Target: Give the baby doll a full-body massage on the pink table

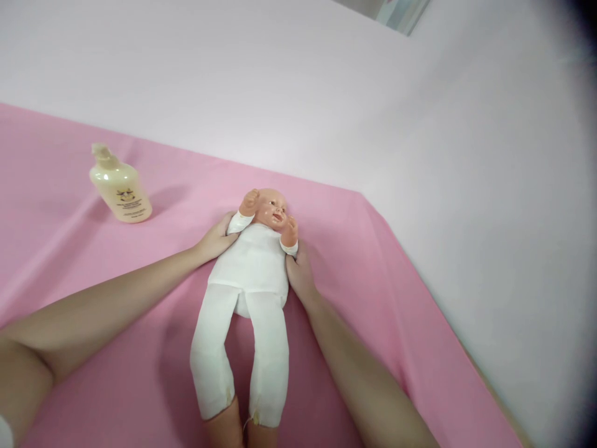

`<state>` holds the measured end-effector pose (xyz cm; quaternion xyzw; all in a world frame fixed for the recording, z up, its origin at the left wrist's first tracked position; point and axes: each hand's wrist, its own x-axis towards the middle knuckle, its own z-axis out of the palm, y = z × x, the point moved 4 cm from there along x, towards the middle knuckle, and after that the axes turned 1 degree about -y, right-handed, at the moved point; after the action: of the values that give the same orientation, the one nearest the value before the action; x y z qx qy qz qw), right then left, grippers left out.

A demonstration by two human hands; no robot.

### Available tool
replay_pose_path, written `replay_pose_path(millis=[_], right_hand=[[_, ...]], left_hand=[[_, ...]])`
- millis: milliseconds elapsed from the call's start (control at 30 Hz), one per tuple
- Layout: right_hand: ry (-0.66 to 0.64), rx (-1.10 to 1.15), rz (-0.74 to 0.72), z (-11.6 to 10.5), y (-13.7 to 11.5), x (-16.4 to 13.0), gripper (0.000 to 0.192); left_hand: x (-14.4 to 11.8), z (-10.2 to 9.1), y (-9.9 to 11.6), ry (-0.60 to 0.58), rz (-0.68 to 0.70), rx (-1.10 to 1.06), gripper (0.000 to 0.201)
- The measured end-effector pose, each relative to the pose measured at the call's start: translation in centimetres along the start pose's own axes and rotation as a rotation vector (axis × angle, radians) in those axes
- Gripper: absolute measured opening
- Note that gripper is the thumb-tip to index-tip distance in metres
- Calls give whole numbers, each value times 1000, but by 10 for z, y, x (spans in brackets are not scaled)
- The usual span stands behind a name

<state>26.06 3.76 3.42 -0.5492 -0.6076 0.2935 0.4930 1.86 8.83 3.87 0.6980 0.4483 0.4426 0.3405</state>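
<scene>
A baby doll (254,258) with a white cloth body lies face up in the middle of the view, its head toward the wall and its feet toward me. Its plastic fists are raised beside its face. My left hand (218,240) grips the doll's side and upper arm on the left, thumb on top and the other fingers partly hidden. On the opposite side, under the doll's other arm, my right hand (301,274) holds the body; most of its fingers are hidden behind the doll.
A pale yellow pump bottle (125,190) stands at the left, well apart from my left hand. Pink cloth (349,249) covers the table, whose edges run along the back and right. Beyond lies a white wall (224,81).
</scene>
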Motion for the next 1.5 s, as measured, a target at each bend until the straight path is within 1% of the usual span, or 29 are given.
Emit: replay_pose_path(millis=[300,833,1100,1500], right_hand=[[-14,-17,-18,-1,2,1,40],[-19,-9,-24,0,2,2,39],[-20,-13,-7,0,-1,1,43],[-2,-21,14,-1,-3,-1,42]], left_hand=[[0,0,0,4,11,21,50],[0,1,-2,0,-11,-14,54],[0,1,-2,0,-14,-16,55],[0,1,-3,-8,-9,-6,57]])
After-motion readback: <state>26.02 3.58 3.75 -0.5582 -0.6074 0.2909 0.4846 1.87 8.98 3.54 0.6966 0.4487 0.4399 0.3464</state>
